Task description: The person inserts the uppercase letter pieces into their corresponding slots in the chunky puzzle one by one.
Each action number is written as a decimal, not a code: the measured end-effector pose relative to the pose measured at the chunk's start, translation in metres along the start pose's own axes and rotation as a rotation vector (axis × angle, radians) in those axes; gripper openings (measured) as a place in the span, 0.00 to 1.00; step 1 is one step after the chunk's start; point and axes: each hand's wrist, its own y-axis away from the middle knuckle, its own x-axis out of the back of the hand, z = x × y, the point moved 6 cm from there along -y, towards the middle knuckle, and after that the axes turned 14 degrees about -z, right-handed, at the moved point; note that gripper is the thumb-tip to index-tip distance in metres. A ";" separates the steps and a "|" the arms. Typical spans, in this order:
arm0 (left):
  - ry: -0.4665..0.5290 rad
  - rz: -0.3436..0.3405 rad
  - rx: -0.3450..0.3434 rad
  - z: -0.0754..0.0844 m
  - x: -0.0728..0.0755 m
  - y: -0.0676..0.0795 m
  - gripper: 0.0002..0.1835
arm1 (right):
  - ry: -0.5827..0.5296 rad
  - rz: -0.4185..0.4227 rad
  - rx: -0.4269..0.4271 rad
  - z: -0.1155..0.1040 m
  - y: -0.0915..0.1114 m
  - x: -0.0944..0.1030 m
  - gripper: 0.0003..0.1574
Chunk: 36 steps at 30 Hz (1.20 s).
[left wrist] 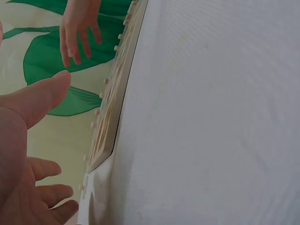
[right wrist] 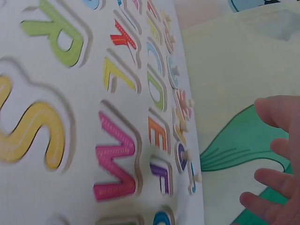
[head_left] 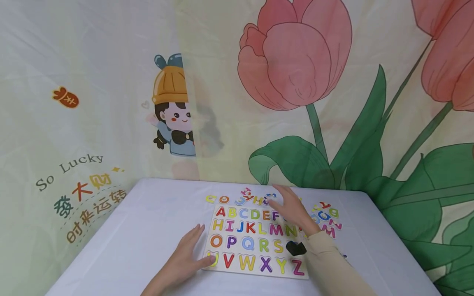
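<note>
A white alphabet puzzle board (head_left: 255, 239) with coloured letters A to Z lies on the table. My left hand (head_left: 185, 255) is at its left edge, fingers spread, thumb overlapping the yellow U (head_left: 212, 260) in the head view. Over the board's upper right corner, my right hand (head_left: 290, 207) reaches toward loose knobbed letter pieces (head_left: 258, 200) behind the board. In the right wrist view the right hand's fingers (right wrist: 269, 180) are spread and hold nothing. The G is largely hidden by that hand.
More loose letters, including a pink M (head_left: 328, 231), lie in a cluster to the right of the board. A small black object (head_left: 296, 248) covers the board near the right wrist. Behind the white-covered table (head_left: 166, 218) hangs a curtain (head_left: 218, 82) printed with tulips.
</note>
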 end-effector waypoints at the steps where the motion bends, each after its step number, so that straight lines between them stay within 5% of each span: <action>1: 0.008 -0.004 0.003 0.000 -0.002 0.000 0.59 | -0.004 -0.003 0.005 -0.002 -0.004 -0.002 0.42; 18: -0.035 -0.073 -0.006 -0.001 -0.018 -0.002 0.64 | -0.159 -0.045 0.068 -0.044 -0.059 -0.026 0.32; 28: -0.127 -0.080 -0.013 -0.007 -0.018 0.000 0.63 | -0.138 -0.102 0.137 -0.069 -0.087 -0.046 0.29; 36: -0.180 -0.075 -0.090 -0.012 -0.017 0.000 0.59 | -0.043 -0.173 0.200 -0.087 -0.107 -0.061 0.26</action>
